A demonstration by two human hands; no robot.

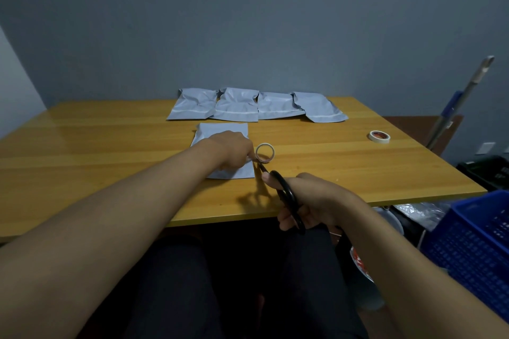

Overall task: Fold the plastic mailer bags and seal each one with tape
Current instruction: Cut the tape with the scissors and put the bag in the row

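A grey folded mailer bag (220, 132) lies flat on the wooden table (110, 146) in front of me. My left hand (234, 148) rests over it and pinches a strip of tape pulled from a small tape roll (265, 152) standing on edge just right of the bag. My right hand (311, 198) grips black-handled scissors (286, 195), whose blades point up at the tape strip beside the roll. Several more grey mailer bags (256, 104) lie in a row along the table's far edge.
A second, wider tape roll (379, 136) lies flat at the table's right. A blue plastic crate (473, 245) stands off the table's right front corner, with a dark bin (484, 170) behind it. A mop handle (465, 96) leans against the grey wall.
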